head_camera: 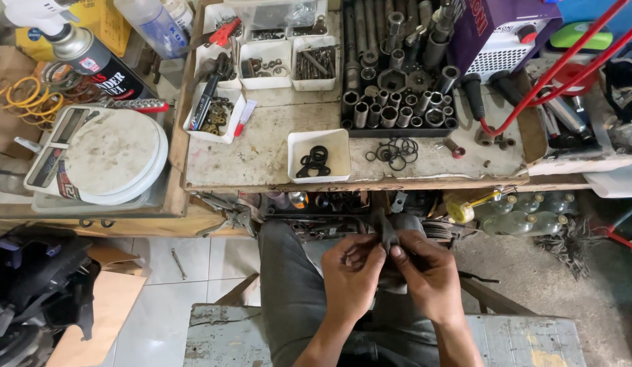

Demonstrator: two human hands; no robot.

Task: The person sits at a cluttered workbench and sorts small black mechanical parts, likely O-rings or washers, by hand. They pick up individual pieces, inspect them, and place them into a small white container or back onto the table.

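Dark rubber strip point(386, 234) pinched between my left hand point(352, 272) and right hand point(428, 275), fingers closed on it above my lap. White tray point(319, 155) of black rings sits on the tabletop point(261, 146) ahead

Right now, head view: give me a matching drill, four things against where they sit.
Things:
1. rubber strip
2. spray can
3. sockets
4. white tray of black rings

Places:
A. black rack, bench middle
B. bench front edge
C. between left hand and right hand
D. far left, lying on its side

Pairs: 1-C, 2-D, 3-A, 4-B
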